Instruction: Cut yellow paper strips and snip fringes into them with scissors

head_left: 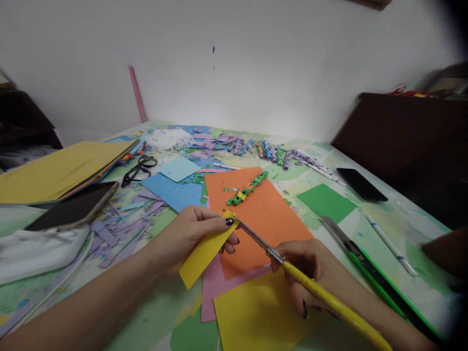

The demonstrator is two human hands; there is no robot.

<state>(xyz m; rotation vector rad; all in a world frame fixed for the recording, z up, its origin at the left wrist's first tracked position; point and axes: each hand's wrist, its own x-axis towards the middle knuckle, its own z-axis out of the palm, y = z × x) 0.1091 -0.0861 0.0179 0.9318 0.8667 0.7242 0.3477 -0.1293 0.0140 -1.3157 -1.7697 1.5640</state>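
Note:
My left hand [208, 229] pinches a yellow paper strip [203, 256] near its upper end, with the thumb on top. In my right hand [310, 273] is a pair of scissors [310, 287] with yellow handles, pointing up and to the left. Their blade tips touch the strip's upper end, close to my left thumb. Beneath both hands lies a sheet of orange paper [252, 248]. On it rests a rolled green paper piece [252, 187] bearing a small yellow cut-out [241, 195], with tiny green scraps around.
A green box cutter [380, 278] with its blade out lies right of my right hand. Phones [360, 184], black glasses [141, 169], yellow sheets [62, 165] and a white device [44, 253] are around. Paper curls [270, 151] and white string [170, 140] lie along the back.

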